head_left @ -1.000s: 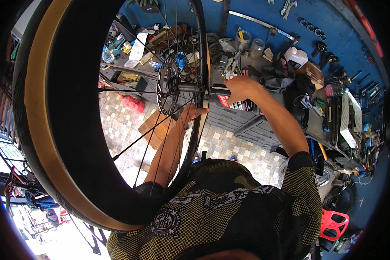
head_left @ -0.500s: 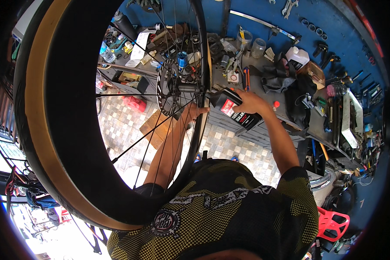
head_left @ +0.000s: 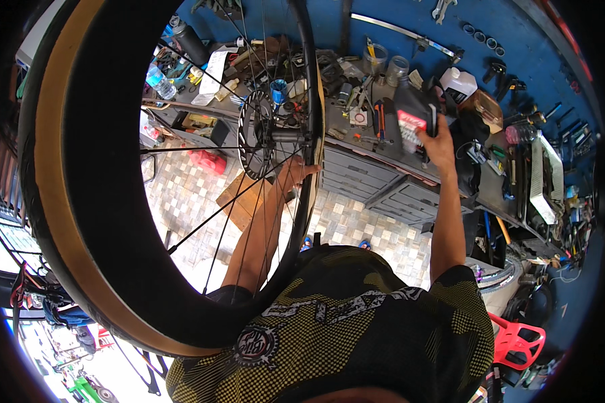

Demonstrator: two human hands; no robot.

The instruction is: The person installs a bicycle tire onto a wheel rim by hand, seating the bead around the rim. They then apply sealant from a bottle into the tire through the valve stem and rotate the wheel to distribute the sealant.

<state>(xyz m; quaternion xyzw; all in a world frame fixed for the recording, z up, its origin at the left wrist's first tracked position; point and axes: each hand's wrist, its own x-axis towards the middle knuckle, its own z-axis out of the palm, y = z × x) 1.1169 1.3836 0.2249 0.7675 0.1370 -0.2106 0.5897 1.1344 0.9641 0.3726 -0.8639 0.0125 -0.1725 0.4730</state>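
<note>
Left hand (head_left: pixel 292 174) grips wheel (head_left: pixel 107 168), right hand (head_left: pixel 439 144) clamps dark bottle (head_left: pixel 412 107), fingers closed on both (left's partly hidden); slack one-handed hold could tip wheel.

Right of upper centre, a dark bottle (head_left: pixel 412 101) carries a white-printed red label (head_left: pixel 411 121), blurred. At lower centre, stylised white lettering (head_left: pixel 343 308) runs across the patterned shirt (head_left: pixel 376 336), and a round badge (head_left: pixel 256 346) below left bears smaller letters. A small pale mark (head_left: pixel 564 310) stands on the blue wall (head_left: pixel 568 329) at lower right.
</note>
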